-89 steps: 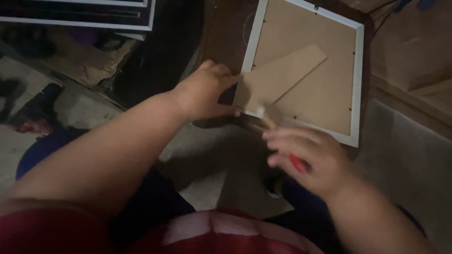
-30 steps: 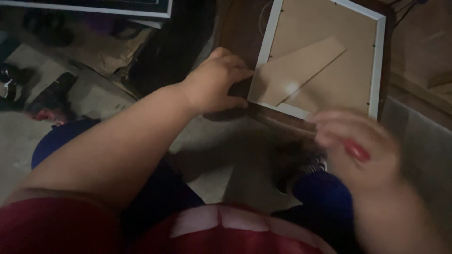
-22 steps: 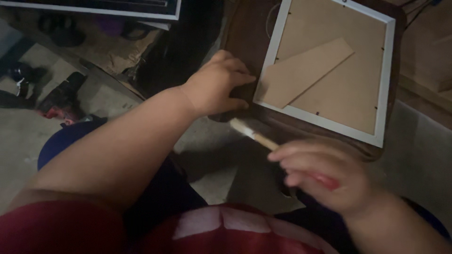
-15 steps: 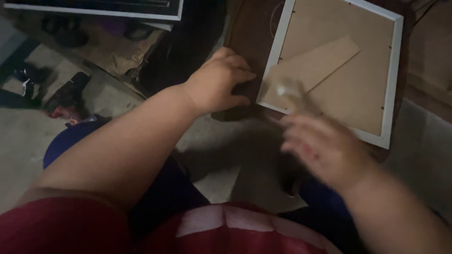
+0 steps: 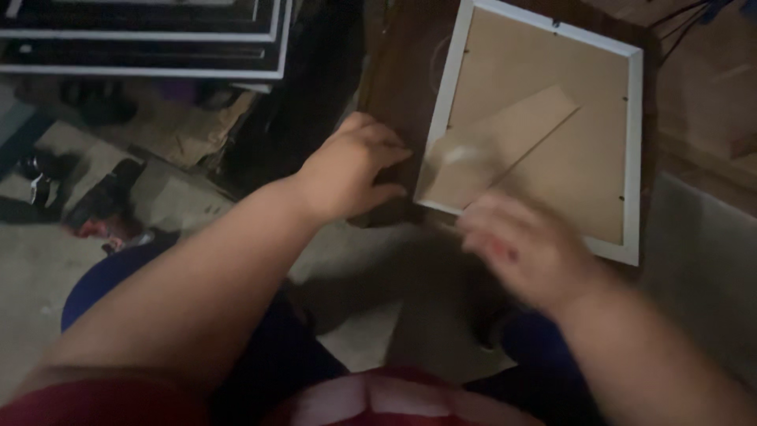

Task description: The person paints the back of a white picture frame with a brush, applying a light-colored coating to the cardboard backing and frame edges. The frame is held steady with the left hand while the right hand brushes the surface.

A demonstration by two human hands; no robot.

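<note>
Head view, looking down over the person's lap. A white picture frame lies face down on a dark wooden counter, its brown backing board uppermost, with the cardboard easel stand crossing the board on a slant. The left hand rests at the frame's lower left corner, fingers curled against the frame's left edge and pressing on the counter beside it; it grips nothing separate. The right hand is over the frame's lower edge, fingers closed round a slim tool with a red handle; the tool's pale tip reaches up onto the lower end of the easel stand. This hand and tool are smeared by motion, so the tool is probably a brush, and whether its tip touches the stand cannot be told. Well to the left of the frame, dark framed panels with white edges are stacked, and below them shoes and clutter lie on the floor. Blue trousers and a red shirt fill the lower edge of the view, below the frame.
</note>
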